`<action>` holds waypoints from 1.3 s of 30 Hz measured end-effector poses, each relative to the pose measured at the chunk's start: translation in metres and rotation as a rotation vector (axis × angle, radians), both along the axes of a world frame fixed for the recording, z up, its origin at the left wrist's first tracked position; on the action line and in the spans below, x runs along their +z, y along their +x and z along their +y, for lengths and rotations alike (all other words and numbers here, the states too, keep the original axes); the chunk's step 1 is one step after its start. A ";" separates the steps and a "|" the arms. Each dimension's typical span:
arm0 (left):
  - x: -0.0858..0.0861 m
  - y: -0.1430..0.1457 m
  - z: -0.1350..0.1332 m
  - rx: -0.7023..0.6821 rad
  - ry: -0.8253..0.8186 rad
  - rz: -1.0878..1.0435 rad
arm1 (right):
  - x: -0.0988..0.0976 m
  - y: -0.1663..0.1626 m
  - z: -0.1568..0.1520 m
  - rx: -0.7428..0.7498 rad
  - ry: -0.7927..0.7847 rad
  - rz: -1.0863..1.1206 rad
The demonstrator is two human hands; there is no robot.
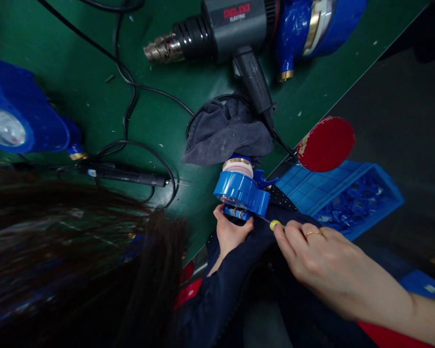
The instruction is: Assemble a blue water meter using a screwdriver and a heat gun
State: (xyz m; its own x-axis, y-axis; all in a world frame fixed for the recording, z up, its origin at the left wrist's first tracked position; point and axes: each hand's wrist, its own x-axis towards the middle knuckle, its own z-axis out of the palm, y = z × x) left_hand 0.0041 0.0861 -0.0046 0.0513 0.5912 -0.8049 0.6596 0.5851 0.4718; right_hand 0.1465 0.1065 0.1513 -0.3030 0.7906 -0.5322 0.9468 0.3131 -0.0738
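Note:
A blue water meter (239, 186) with a white ring and brass collar leans at the table's edge, its far end against a grey cloth (228, 130). Thumb and fingers of my left hand (232, 236) grip a small blue plastic piece (235, 213) on the meter's near side, with orange wire-like strands showing. In my right hand (322, 263), which wears a ring, is a screwdriver (276, 225) with a yellow handle. Its thin shaft points at the meter's housing beside that piece; whether the tip touches is hard to see.
A heat gun (235, 31) lies on the green table (159, 130), with blue water meters (300, 29) at right and left. An electric screwdriver (123, 173) and cables lie nearer. Below the edge are a red round stool (326, 144) and a blue crate (308, 188) of parts. Dark hair blocks the lower left.

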 end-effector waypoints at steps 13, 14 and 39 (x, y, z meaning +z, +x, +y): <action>0.001 0.001 0.004 0.027 0.012 -0.037 | -0.025 0.016 -0.017 -0.146 -0.161 0.005; 0.002 0.002 0.005 0.042 0.011 -0.028 | -0.028 0.021 -0.020 -0.199 -0.203 0.034; -0.003 0.003 0.012 -0.011 -0.042 -0.016 | -0.066 0.014 -0.069 -1.818 -0.800 0.969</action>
State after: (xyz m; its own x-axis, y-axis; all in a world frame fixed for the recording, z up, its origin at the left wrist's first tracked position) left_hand 0.0076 0.0976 -0.0078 0.0707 0.5560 -0.8282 0.6587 0.5975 0.4574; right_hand 0.1608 0.0373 0.0851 -0.0014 0.1995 -0.9799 -0.3008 -0.9346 -0.1899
